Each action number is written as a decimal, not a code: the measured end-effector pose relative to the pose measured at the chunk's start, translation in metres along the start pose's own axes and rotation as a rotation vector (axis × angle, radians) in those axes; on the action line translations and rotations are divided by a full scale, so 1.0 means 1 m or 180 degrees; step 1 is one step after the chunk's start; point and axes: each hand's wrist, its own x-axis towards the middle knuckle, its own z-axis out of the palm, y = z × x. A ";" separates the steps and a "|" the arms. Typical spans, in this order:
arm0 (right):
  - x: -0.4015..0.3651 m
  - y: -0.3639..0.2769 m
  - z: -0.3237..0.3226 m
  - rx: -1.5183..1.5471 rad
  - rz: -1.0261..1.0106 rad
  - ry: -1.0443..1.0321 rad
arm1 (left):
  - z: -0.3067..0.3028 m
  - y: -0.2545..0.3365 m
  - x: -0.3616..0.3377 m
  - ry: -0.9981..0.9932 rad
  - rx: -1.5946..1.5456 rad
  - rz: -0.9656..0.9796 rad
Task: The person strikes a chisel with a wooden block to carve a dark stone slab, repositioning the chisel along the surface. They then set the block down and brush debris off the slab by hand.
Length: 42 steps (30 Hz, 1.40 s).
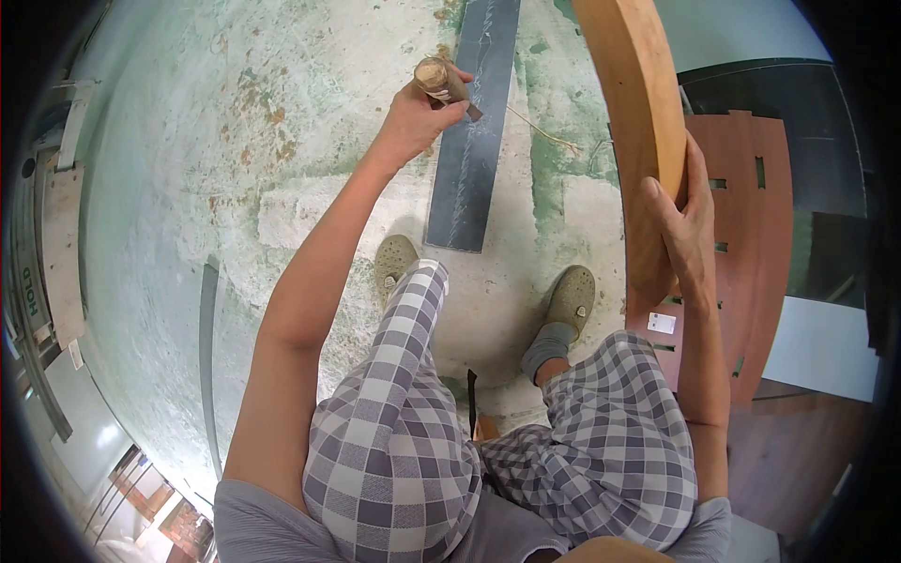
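My left hand (422, 117) is closed around a short wooden-handled tool (443, 79), whose pale round butt faces up toward me. A small flat dark end of it shows by my thumb, over a long dark grey strip (460, 188) on the floor. A rough whitish line runs along the middle of that strip. On the right, my right hand (688, 225) grips the edge of a thick, slightly curved-looking wooden board (643, 122), thumb on the near face and fingers around the far side. The board stands upright beside my right leg.
Worn green and white concrete (310, 150) makes up the floor. A thin grey strip (208, 357) lies at left. Reddish-brown slotted panels (751, 206) lean at right, near dark and white sheets. My clog-shod feet (571, 300) flank the strip's near end.
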 end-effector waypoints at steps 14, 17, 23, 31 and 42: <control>0.030 -0.050 0.009 0.0019 -0.0856 0.0053 | -0.003 -0.004 0.015 -0.0229 0.0472 0.0199; 0.029 -0.050 0.009 -0.0041 -0.0826 0.0051 | -0.005 -0.002 0.016 -0.0260 0.0541 0.0166; 0.035 -0.048 0.002 -0.0160 -0.0894 0.0091 | -0.007 -0.001 0.016 -0.0343 0.0511 0.0067; 0.042 -0.056 0.012 -0.0345 -0.1005 -0.0225 | -0.006 0.006 0.020 -0.0385 0.0578 0.0017; 0.040 -0.064 0.011 -0.0364 -0.0872 -0.0604 | -0.005 -0.001 0.021 -0.0307 0.0464 -0.0013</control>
